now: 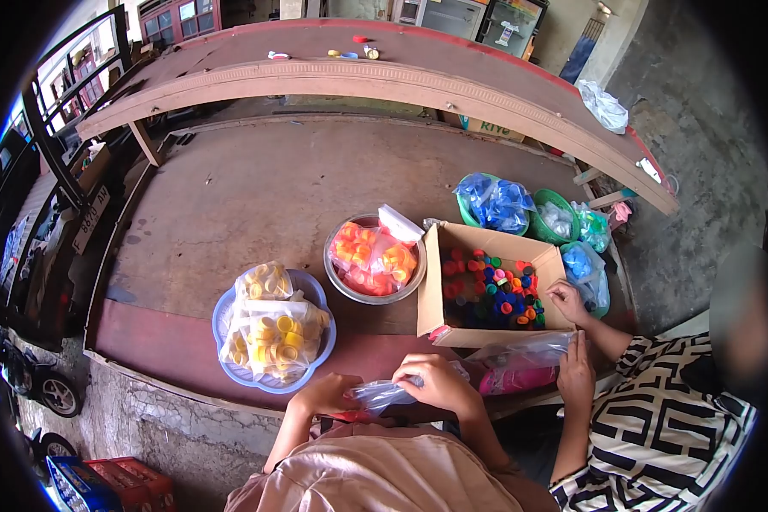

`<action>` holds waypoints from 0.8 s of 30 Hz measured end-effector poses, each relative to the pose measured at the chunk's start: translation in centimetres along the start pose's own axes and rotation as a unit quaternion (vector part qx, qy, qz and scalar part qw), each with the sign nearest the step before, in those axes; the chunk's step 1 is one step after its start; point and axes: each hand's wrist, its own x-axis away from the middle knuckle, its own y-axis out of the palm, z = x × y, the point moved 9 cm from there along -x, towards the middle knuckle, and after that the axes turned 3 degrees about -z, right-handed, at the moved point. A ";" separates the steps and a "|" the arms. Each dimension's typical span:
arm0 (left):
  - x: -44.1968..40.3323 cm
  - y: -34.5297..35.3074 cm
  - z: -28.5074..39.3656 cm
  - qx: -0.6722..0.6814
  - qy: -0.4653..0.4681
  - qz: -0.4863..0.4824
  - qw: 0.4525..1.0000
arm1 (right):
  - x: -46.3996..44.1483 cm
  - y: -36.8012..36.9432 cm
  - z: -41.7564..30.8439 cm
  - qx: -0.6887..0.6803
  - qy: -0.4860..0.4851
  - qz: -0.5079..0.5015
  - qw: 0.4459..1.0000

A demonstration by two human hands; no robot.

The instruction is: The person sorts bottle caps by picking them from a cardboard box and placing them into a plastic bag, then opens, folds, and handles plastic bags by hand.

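Note:
Close to my body at the table's front edge, a clear plastic bag (384, 394) is stretched between my hands. My left hand (326, 396) has its fingers closed on the bag's left side, with something red just below. The fingers of my right hand (435, 382) pinch the bag's right part. Ahead and to the left, a pale blue basin (224, 322) holds clear bags of yellow caps (280, 343). A metal bowl (336, 283) with bags of orange and red caps (369, 256) stands beyond my hands.
A cardboard box (461, 338) of mixed-colour caps stands at the right, with green baskets (563, 224) of bagged caps behind it. A person in a patterned sleeve (648, 418) holds a clear bag (520, 350) beside it. A raised shelf (316, 78) spans the back.

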 end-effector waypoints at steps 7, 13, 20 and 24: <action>0.4 0.0 -1.0 0.012 -0.033 -0.003 0.999 | 0.4 -3.1 1.0 -0.073 0.044 0.061 0.995; 0.6 -0.5 -1.1 0.015 -0.009 0.022 1.000 | 2.1 -7.2 1.6 -0.119 0.042 0.215 0.968; 0.7 -0.8 -1.4 0.072 0.017 0.044 0.996 | 1.0 -5.0 0.8 0.046 0.011 0.145 0.988; 0.9 -1.2 -1.2 0.039 -0.002 0.039 0.998 | 1.7 -4.9 3.2 -0.013 0.078 0.148 0.986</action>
